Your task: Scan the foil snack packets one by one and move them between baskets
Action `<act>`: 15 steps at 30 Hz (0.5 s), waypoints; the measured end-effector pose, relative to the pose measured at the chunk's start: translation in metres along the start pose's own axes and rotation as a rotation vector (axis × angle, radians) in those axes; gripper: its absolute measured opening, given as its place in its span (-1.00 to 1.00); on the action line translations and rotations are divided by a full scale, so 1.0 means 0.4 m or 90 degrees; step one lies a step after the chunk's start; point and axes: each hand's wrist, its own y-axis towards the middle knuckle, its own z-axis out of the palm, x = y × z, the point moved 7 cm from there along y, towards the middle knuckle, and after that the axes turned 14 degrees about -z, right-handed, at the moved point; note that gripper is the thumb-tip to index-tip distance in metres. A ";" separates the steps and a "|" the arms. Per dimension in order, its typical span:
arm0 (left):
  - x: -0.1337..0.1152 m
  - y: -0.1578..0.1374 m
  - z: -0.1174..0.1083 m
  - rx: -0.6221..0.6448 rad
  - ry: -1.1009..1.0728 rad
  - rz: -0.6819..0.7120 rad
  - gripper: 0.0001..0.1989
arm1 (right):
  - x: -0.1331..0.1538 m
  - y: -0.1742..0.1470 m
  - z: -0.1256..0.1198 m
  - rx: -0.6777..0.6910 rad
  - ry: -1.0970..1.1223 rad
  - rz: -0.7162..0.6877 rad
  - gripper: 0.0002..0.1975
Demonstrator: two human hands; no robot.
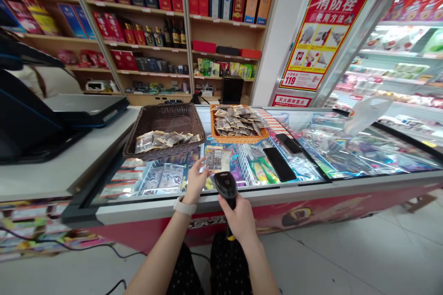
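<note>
Two woven baskets stand on the glass lid of a chest freezer [190,196]: one dark brown and rectangular [168,119], one orange-tan [238,139]. Both hold small flat packets, overlapping too closely to count; the orange-tan one is heaped, while the brown one has a low row along its near side. Two flat black phones lie to the right, a nearer one [279,164] and a farther one [289,143], their screens dark.

There is one black handheld barcode scanner [225,184]. The right hand [240,214] has its grip closed around the handle, thumb up near the head. The left hand [196,177], with one white band [184,206] at its wrist, has a half-open grip, fingers curled, at the left edge of a single packet; whether it pinches that edge, I cannot tell.

This single flat, clear-fronted packet [213,157] is over the glass between the baskets' near sides and the scanner. It shows dark brown contents and a pale strip along its top; its print is too small to read.
</note>
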 end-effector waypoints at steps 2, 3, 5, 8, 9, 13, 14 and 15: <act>0.002 0.001 0.000 0.000 -0.016 -0.008 -0.51 | -0.001 -0.001 0.001 0.001 -0.005 -0.001 -0.49; 0.003 0.001 0.000 0.000 -0.023 -0.010 -0.51 | -0.002 -0.001 0.001 0.002 -0.004 0.000 -0.48; 0.003 0.001 -0.001 -0.002 -0.031 -0.010 -0.52 | -0.001 0.000 0.003 0.005 0.001 -0.001 -0.45; 0.000 -0.002 -0.002 -0.004 -0.027 -0.002 -0.52 | 0.003 0.000 0.003 0.001 0.011 -0.009 -0.43; -0.001 -0.003 -0.002 -0.005 -0.024 0.001 -0.52 | 0.005 0.000 0.003 -0.003 0.014 -0.011 -0.42; -0.001 -0.003 -0.002 -0.008 -0.025 -0.003 -0.51 | 0.004 -0.002 0.003 -0.007 0.025 0.002 -0.42; 0.000 -0.003 -0.001 -0.005 -0.028 -0.007 -0.51 | 0.003 -0.002 0.003 -0.004 0.026 0.007 -0.41; 0.001 -0.003 0.000 -0.002 -0.031 -0.008 -0.50 | 0.003 -0.002 0.003 0.001 0.025 0.011 -0.40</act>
